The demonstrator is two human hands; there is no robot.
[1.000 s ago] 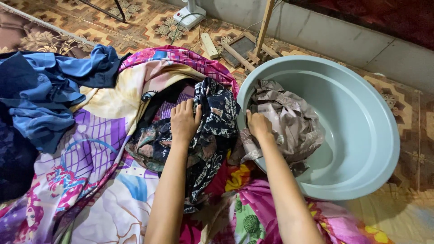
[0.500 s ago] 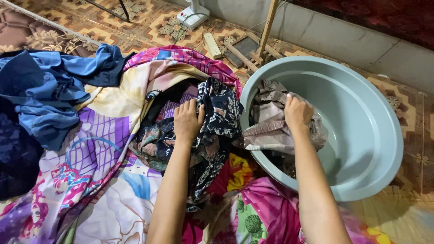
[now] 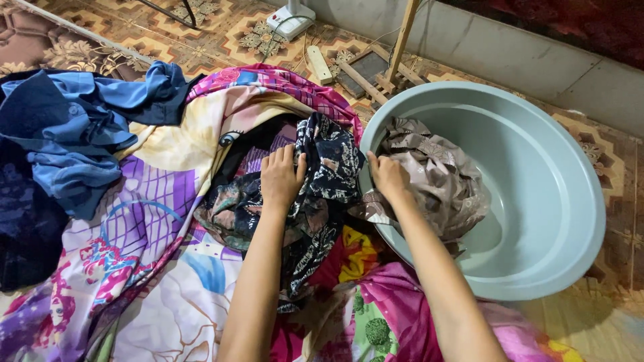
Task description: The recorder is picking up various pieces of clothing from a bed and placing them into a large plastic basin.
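left hand (image 3: 282, 177) lies flat, fingers spread, on the dark floral cloth (image 3: 322, 174); right hand (image 3: 388, 175) grips the beige patterned garment (image 3: 436, 177) in the grey plastic basin (image 3: 537, 201), at 3 o'clock.

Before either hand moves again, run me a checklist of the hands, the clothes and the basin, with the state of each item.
1. Left hand on the dark patterned garment: ok, palm flat on it, outside the basin.
2. Right hand on the beige-grey cloth: ok, fingers closed on its near edge.
3. Beige-grey cloth inside the grey basin: mostly ok; one corner drapes over the near rim.
4. Basin upright on the floor: ok.
5. Water in the basin: cannot tell; the bare bottom looks dry.
6. Blue clothes away from both hands: ok, lying to the left on the colourful sheet.
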